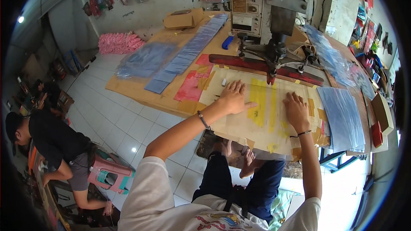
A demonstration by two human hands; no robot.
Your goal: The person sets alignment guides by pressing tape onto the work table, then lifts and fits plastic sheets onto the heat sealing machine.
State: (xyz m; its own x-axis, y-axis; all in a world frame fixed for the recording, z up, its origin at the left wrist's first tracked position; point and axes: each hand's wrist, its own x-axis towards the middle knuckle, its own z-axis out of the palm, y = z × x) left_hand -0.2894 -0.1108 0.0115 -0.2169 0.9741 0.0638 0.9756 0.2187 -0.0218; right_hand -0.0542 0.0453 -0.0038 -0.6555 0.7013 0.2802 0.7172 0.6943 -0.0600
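Observation:
My left hand [234, 97] lies flat on a beige board [239, 126], its fingers spread and the thumb pointing right. Farther right on the same board rests my right hand [297, 110], fingers stretched out and slightly apart. Neither holds anything. Strips of yellow tape [257, 107] run across the board between my hands, and brown tape patches line its edges. A small white piece [224, 82] sits just beyond my left fingers. Over the board's far edge stands a machine's press head [279, 49] with a long red bar [233, 62].
Blue clear plastic sheets [340, 117] are stacked right of the board. A long row of similar sheets [188, 55] and a cardboard box [183, 18] lie on the left table. A control box [246, 15] stands behind. At far left a person [55, 141] bends beside a pink stool [109, 173].

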